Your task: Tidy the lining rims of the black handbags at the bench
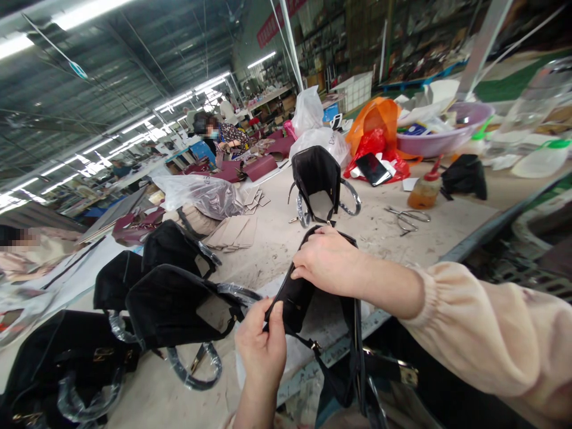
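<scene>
The left hand (261,342) and right hand (328,262) both pinch the black bag (292,304) along its edge; beyond it stands a second bag (316,170), with scissors (404,215) to its right.

Tilted sideways, the single head view looks forward and down from the near edge of the tabletop (375,238), close above the left hand (262,339) and right hand (328,260).

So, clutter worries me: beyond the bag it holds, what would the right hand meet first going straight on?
Probably the beige sheets on the table, though the right hand may pass above them; depth is unclear.
</scene>
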{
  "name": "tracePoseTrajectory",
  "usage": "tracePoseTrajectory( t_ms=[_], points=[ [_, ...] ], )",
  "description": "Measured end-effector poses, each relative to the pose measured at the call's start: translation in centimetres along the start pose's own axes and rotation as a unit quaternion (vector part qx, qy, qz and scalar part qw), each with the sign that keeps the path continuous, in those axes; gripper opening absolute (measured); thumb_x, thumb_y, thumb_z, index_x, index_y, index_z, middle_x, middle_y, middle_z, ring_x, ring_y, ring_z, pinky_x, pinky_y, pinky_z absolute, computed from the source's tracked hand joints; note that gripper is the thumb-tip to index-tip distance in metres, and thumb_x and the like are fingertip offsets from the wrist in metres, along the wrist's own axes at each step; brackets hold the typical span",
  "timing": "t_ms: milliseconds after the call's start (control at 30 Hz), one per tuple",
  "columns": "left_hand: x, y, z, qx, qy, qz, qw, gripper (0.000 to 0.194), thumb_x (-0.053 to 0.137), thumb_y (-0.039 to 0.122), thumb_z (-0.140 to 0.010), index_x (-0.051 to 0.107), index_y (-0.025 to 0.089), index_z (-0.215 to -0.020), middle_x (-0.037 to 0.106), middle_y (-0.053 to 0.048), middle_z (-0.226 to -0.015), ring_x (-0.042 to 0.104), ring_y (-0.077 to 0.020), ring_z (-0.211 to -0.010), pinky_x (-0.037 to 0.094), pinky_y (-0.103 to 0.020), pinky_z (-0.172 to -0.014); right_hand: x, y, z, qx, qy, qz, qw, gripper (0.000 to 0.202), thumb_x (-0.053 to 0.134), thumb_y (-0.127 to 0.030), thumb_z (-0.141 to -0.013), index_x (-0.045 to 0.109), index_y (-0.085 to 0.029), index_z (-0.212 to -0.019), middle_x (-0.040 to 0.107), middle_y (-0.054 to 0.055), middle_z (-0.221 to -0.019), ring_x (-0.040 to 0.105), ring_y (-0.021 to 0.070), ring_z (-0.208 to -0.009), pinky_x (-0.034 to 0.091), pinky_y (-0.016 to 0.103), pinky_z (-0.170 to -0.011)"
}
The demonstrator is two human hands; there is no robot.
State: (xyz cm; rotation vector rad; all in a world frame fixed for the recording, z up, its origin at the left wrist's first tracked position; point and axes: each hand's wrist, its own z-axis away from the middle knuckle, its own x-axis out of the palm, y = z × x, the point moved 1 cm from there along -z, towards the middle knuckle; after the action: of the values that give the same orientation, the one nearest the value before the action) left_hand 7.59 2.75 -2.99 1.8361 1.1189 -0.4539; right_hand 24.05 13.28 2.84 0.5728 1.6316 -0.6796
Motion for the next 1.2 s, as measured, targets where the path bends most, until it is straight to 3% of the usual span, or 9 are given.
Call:
tracePoseTrajectory(
  t_ms=[133,300,567,767,933,1100,1200],
  points=[
    [-0.4,0.6,-0.8,0.003,-0.028,-0.007,1.0,0.014,0.055,0.027,-0.082,0.065,0.018,-0.08,0.067,-0.001,-0.07,0.062,-0.0137,-0.062,0.049,-0.022,-0.06,0.0,0.0,-0.1,0.002,0.006,-0.006,1.0,0.025,0.052,-0.034,-0.088,0.071,-0.022,-0.075,0.071,0.006,-0.079,0.061,0.0234,-0.082,0.033,0.038,-0.079],
    [-0.2,0.9,-2.1,-0.002,-0.087,0.028,0.996,0.017,0.058,0.029,-0.082,0.069,0.019,-0.088,0.07,-0.002,-0.079,0.064,-0.0152,-0.071,0.049,-0.024,-0.067,-0.2,-0.1,0.0,0.005,0.003,-0.014,1.0,0.025,0.051,-0.032,-0.087,0.07,-0.021,-0.075,0.07,0.006,-0.078,0.061,0.0235,-0.081,0.036,0.035,-0.074],
    [1.4,1.5,-1.8,0.011,-0.016,0.019,1.0,0.016,0.058,0.025,-0.081,0.068,0.019,-0.071,0.059,0.001,-0.06,0.055,-0.0116,-0.059,0.041,-0.023,-0.057,-1.3,-0.3,2.0,0.038,0.108,-0.059,0.992,0.026,0.054,-0.043,-0.084,0.061,-0.019,-0.079,0.064,0.007,-0.084,0.054,0.0223,-0.086,0.037,0.033,-0.079],
    [1.8,1.5,-1.3,0.021,0.018,-0.012,1.0,0.022,0.055,0.02,-0.08,0.062,0.018,-0.059,0.056,0.001,-0.057,0.054,-0.0117,-0.059,0.041,-0.023,-0.057,-0.6,-1.9,1.2,0.054,0.075,-0.092,0.991,0.033,0.059,-0.053,-0.078,0.056,-0.021,-0.073,0.062,0.003,-0.077,0.054,0.0202,-0.077,0.037,0.031,-0.07],
    [1.8,1.6,-1.2,0.042,0.016,-0.007,0.999,0.017,0.057,0.023,-0.081,0.065,0.018,-0.067,0.061,0.0,-0.06,0.057,-0.0131,-0.062,0.042,-0.024,-0.059,-0.3,-1.1,0.5,0.096,0.049,-0.109,0.988,0.031,0.061,-0.051,-0.075,0.057,-0.022,-0.065,0.061,0.0,-0.071,0.054,0.018,-0.071,0.036,0.028,-0.064],
    [1.9,1.7,-1.2,0.04,0.02,-0.002,0.999,0.014,0.058,0.023,-0.081,0.068,0.019,-0.071,0.064,0.0,-0.063,0.062,-0.0157,-0.069,0.045,-0.025,-0.065,-0.7,0.1,0.4,0.126,0.044,-0.101,0.986,0.03,0.054,-0.045,-0.082,0.062,-0.023,-0.063,0.062,0.0,-0.072,0.056,0.0159,-0.069,0.034,0.027,-0.061],
    [2.0,1.6,-1.1,0.05,0.023,-0.001,0.998,0.014,0.058,0.022,-0.081,0.067,0.019,-0.072,0.066,-0.001,-0.064,0.064,-0.0162,-0.071,0.047,-0.026,-0.067,-0.6,-0.3,0.5,0.107,0.034,-0.106,0.988,0.03,0.054,-0.044,-0.082,0.063,-0.023,-0.062,0.063,-0.001,-0.069,0.056,0.015,-0.069,0.034,0.026,-0.061]
  ],
)
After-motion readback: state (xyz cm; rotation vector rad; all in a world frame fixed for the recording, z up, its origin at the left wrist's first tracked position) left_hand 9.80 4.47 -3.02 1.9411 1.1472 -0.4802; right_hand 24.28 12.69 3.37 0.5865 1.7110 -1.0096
